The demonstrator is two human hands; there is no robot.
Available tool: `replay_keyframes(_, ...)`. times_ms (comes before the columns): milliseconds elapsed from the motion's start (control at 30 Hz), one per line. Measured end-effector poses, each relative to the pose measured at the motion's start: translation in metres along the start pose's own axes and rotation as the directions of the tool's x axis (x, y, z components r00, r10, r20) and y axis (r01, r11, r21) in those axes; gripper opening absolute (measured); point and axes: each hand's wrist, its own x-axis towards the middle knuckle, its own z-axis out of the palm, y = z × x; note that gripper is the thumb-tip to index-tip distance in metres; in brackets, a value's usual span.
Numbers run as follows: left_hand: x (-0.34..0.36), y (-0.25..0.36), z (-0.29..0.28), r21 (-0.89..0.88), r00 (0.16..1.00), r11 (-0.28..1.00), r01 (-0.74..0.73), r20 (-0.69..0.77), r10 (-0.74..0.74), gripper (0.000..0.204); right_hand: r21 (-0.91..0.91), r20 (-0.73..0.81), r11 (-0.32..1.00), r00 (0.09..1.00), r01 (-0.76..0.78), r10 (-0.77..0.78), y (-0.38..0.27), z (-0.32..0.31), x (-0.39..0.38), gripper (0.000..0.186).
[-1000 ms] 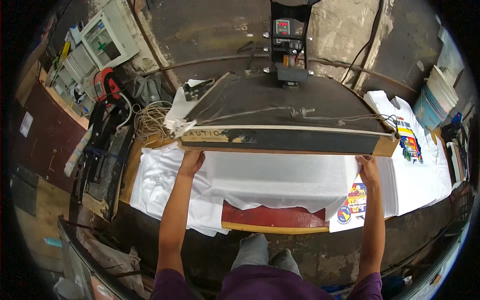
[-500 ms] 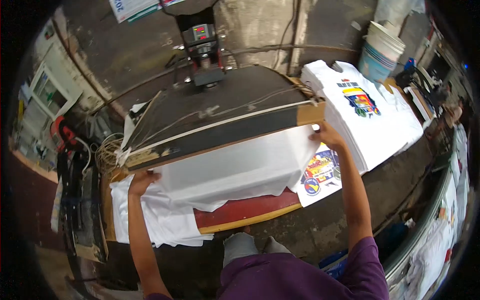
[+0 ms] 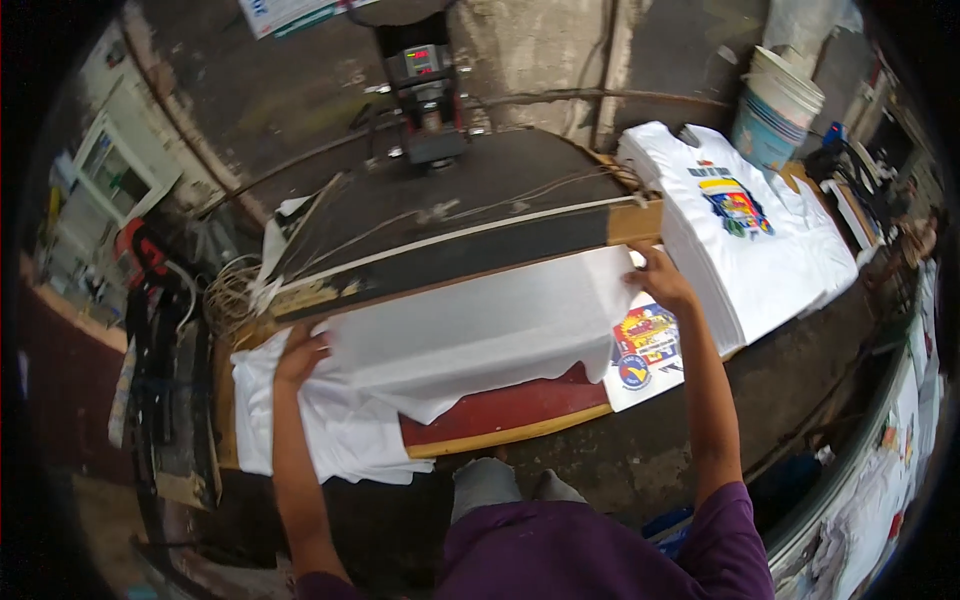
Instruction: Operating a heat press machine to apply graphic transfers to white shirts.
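Note:
A thin, see-through white sheet (image 3: 480, 325) stretches along the front of a flat heat press (image 3: 480, 235), its front part hanging down in folds. My right hand (image 3: 660, 278) pinches the right end of the sheet, close to the tan corner of the press. At the other end, my left hand (image 3: 303, 352) has its thumb and fingers closed on the sheet's edge. White cloth (image 3: 340, 430) lies bunched under my left wrist. Beside my right forearm lies a white printed piece (image 3: 645, 350) with a colourful design. A red surface (image 3: 510, 408) with a yellow edge shows below the sheet.
On the right lies a stack of white T-shirts (image 3: 740, 215), the top one printed. Behind it stand nested buckets (image 3: 775, 110). A control box (image 3: 421, 60) rises over the press. Coiled cord (image 3: 237, 292) and a dark padded board (image 3: 188, 420) are at the left.
My left hand has moved up slightly along the sheet's left end. The sheet's near edge hangs a little differently, and the whole view has shifted slightly.

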Motion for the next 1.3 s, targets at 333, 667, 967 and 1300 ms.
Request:
replay_keyframes(333,-0.081,-0.068,0.013,-0.456,0.99,0.887,-0.071,0.075,0.118,0.093,0.232,-0.053,0.97,0.995,-0.071,0.085,0.002,0.009,-0.033,0.086)
replay_keyframes(667,0.082,-0.06,0.028,-0.466,0.993,0.884,0.038,0.116,0.018,0.057,-0.06,-0.229,0.972,0.951,-0.225,0.206,0.039,-0.001,-0.04,0.059)
replay_keyframes(967,0.261,-0.007,0.027,-0.604,0.974,0.797,-0.011,0.175,0.146,0.063,-0.207,-0.442,0.936,0.881,-0.284,0.169,0.029,-0.034,-0.051,0.019)
replay_keyframes(1300,0.212,-0.026,0.028,-0.697,0.974,0.715,0.049,0.192,0.12,0.057,-0.259,-0.328,0.957,0.944,-0.131,0.041,0.084,-0.071,-0.011,0.029)
